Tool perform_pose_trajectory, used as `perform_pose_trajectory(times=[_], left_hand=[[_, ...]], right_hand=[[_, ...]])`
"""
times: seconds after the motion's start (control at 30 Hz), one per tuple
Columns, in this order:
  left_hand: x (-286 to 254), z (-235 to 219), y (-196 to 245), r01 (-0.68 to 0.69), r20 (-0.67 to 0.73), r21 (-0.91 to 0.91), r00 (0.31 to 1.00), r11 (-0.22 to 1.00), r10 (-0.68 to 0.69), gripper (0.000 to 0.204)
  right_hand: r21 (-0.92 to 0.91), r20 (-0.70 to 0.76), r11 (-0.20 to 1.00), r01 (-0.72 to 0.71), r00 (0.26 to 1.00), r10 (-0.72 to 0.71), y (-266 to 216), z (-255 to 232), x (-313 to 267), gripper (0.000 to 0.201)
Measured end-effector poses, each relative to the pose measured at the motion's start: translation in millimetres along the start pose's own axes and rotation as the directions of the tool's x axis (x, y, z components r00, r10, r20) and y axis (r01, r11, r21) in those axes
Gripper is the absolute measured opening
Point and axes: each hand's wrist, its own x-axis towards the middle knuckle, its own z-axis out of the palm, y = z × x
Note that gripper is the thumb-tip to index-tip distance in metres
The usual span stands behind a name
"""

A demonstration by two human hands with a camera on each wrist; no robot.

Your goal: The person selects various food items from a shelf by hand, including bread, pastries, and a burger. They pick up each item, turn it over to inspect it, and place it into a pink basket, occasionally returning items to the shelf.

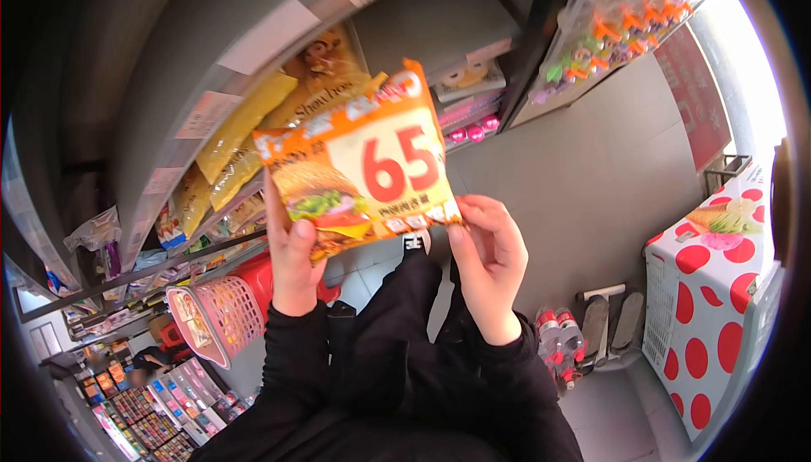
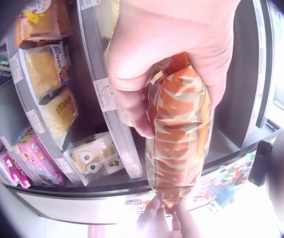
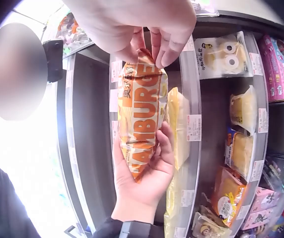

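An orange and yellow hamburger packet (image 1: 359, 171) with a large red "65" on its front is held up before the shelves. My left hand (image 1: 293, 247) grips its left end, thumb on the front and fingers behind. At the lower right corner, my right hand (image 1: 492, 251) pinches the packet's edge between thumb and fingers. In the left wrist view the left hand (image 2: 174, 44) wraps the near end of the puffy packet (image 2: 176, 129). The right wrist view shows the right hand (image 3: 137, 29) pinching the crimped end of the packet (image 3: 143, 106).
Yellow snack bags (image 1: 241, 141) lie on the shelf behind the packet. A pink basket (image 1: 221, 317) stands at lower left. On the right are a red-dotted freezer (image 1: 701, 293) and bottles (image 1: 557, 339) on the floor. Wrapped bread (image 3: 243, 109) sits on a nearby shelf.
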Motion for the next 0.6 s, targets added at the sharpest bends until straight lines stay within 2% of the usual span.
perform_pose_trajectory(times=[0.03, 0.17, 0.23, 0.33, 0.4, 0.6], left_hand=[[-3, 1, 3, 0.023, 0.016, 0.008, 1.0, 1.0, -0.023, 0.085], [-13, -4, 6, 0.111, 0.034, -0.033, 0.993, 0.993, -0.11, 0.095], [-17, -2, 16, 0.217, 0.108, -0.158, 0.973, 0.963, -0.202, 0.096], [-17, 3, 20, 0.218, 0.077, -0.191, 0.975, 0.957, -0.207, 0.093], [-16, 5, 21, 0.247, 0.101, -0.261, 0.968, 0.933, -0.228, 0.09], [-12, -10, 7, 0.225, 0.092, -0.267, 0.974, 0.937, -0.208, 0.09]], right_hand=[[0.003, 0.006, 1.0, -0.013, 1.0, 0.013, -5, -2, -4, 0.023], [-0.004, 0.005, 0.992, -0.126, 0.992, 0.126, -33, -10, -16, 0.02], [0.018, -0.009, 0.987, -0.161, 0.987, 0.161, -42, -10, -20, 0.02], [-0.005, -0.035, 0.977, -0.212, 0.977, 0.212, -50, -9, -20, 0.019], [-0.001, 0.002, 0.983, -0.182, 0.983, 0.182, -49, -11, -18, 0.019], [-0.03, 0.127, 0.993, -0.112, 0.985, 0.115, -46, -13, -6, 0.022]])
